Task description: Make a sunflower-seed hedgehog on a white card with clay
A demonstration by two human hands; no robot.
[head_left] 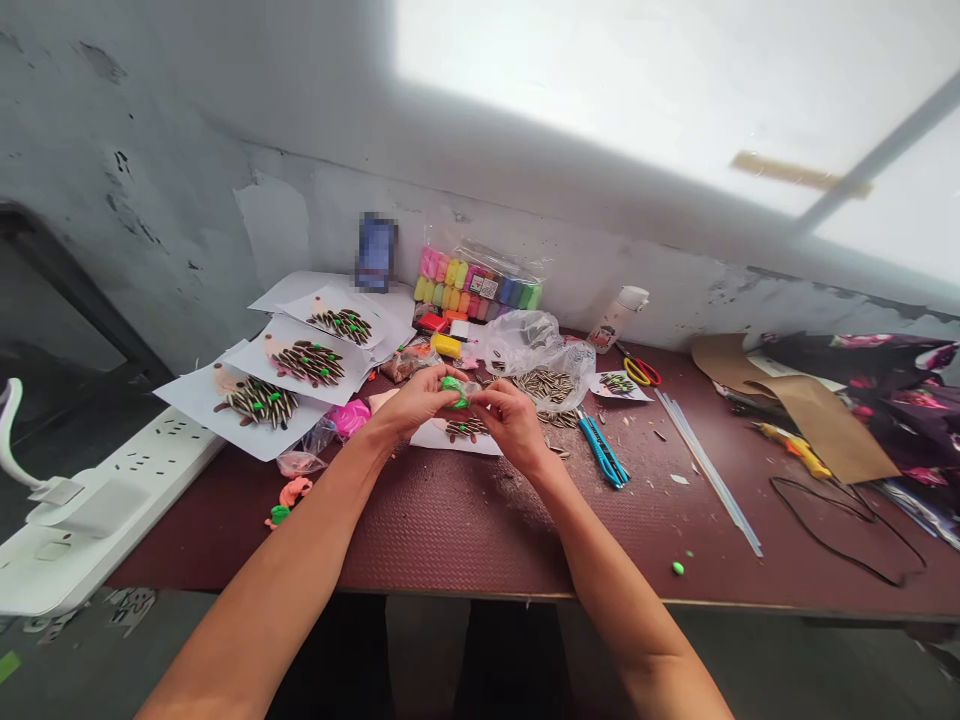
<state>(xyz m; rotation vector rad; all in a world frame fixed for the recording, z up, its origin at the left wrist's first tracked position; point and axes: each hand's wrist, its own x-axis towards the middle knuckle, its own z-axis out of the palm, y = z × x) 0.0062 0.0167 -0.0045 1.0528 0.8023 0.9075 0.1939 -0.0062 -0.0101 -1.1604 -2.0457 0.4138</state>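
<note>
Over the middle of the table, a small packet of bright green modelling clay [454, 392] in clear plastic is held between both hands. My left hand [418, 403] is closed on its left side, and my right hand [513, 418] pinches the plastic at its right end. Beneath them lies a paper card [463, 430] with a hedgehog made of sunflower seeds and green dots, partly hidden by the hands. Striped sunflower seeds [546, 384] are heaped just beyond my right hand, some inside a clear plastic bag [525, 340].
Several hedgehog cards [304, 360] overlap at the left, near a white power strip [105, 500]. Coloured clay packs [480, 285] stand against the wall beside a bottle [617, 320]. A blue cutter [602, 450], scissors [639, 369], glue sticks [709, 470] and a glue gun [795, 450] lie rightward.
</note>
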